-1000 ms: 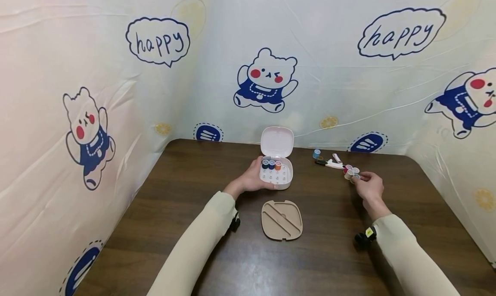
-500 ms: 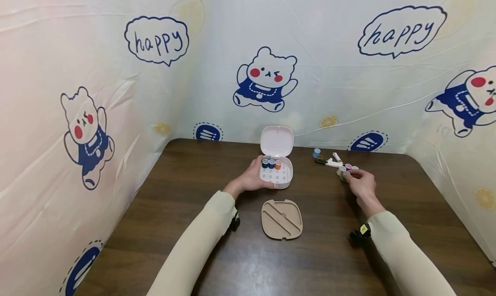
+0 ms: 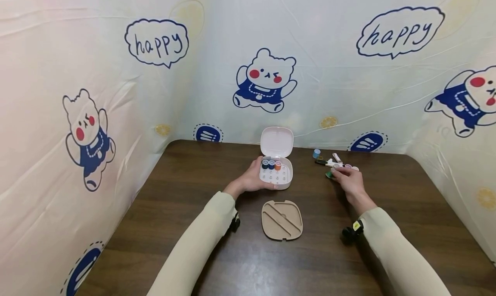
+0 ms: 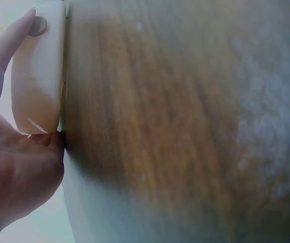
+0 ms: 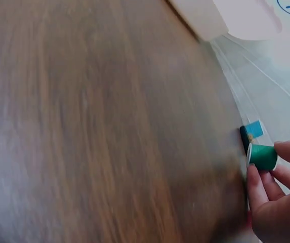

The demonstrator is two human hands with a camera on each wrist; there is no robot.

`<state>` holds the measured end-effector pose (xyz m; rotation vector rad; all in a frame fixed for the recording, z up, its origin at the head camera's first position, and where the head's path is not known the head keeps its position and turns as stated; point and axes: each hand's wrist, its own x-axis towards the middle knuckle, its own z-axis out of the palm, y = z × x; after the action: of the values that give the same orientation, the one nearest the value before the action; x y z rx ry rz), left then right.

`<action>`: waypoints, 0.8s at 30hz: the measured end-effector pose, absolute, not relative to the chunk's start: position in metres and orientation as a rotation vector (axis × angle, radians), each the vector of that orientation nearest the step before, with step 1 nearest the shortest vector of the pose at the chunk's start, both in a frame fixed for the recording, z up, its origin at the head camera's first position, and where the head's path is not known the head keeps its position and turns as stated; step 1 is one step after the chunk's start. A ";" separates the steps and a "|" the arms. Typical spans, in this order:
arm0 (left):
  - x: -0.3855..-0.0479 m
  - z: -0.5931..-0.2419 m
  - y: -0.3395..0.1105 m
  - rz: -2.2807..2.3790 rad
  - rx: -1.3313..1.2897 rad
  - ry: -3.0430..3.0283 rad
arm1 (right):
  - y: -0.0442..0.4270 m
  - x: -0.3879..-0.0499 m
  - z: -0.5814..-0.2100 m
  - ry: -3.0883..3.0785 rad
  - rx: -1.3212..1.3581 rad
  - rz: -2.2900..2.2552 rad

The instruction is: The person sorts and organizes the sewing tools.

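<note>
My left hand (image 3: 253, 178) holds the white hinged sewing box (image 3: 277, 143) by its left side, thumb along the front wall. In the left wrist view the thumb lies by a round button on the box wall (image 4: 38, 76). Inside, a dark spool (image 3: 265, 164), a blue spool (image 3: 271, 164) and an orange spool (image 3: 277, 166) stand in the back row; bare pegs show in front of them. My right hand (image 3: 351, 184) pinches a green thread spool (image 5: 262, 158) between thumb and fingers, tilted on its side, right of the box.
A beige divided tray (image 3: 282, 220) lies in front of the box. Back right are a light blue spool (image 3: 316, 153), a black-ended slim tool (image 3: 321, 162), a small white piece (image 3: 336, 158) and pale spools (image 3: 355, 169) partly behind the right hand. A printed cloth (image 3: 329, 93) borders the table's back.
My right hand has moved left from the spool cluster, bringing the green spool with it. The left hand and the box have stayed put.
</note>
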<state>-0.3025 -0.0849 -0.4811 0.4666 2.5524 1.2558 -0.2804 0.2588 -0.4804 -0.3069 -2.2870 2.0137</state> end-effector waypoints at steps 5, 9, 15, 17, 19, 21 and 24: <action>-0.303 -0.480 -0.085 1.258 0.450 2.553 | 0.248 -0.283 -0.477 -2.278 -0.208 2.076; -0.303 -0.481 -0.085 1.238 0.444 2.554 | 0.238 -0.284 -0.474 -2.313 -0.158 2.076; -0.299 -0.481 -0.085 1.289 0.464 2.541 | 0.224 -0.283 -0.471 -2.373 -0.113 2.071; -0.298 -0.481 -0.085 1.292 0.469 2.541 | 0.219 -0.284 -0.470 -2.376 -0.096 2.070; -0.300 -0.482 -0.084 1.279 0.468 2.547 | 0.215 -0.284 -0.470 -2.362 -0.073 2.084; -0.303 -0.484 -0.084 1.254 0.466 2.551 | 0.210 -0.284 -0.466 -2.364 -0.053 2.102; -0.308 -0.487 -0.084 1.228 0.454 2.556 | 0.204 -0.284 -0.461 -2.371 -0.035 2.124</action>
<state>-0.3075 -0.0842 -0.4869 0.4545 2.5555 1.2280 -0.2838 0.2035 -0.4610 -0.0346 -2.3706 2.1240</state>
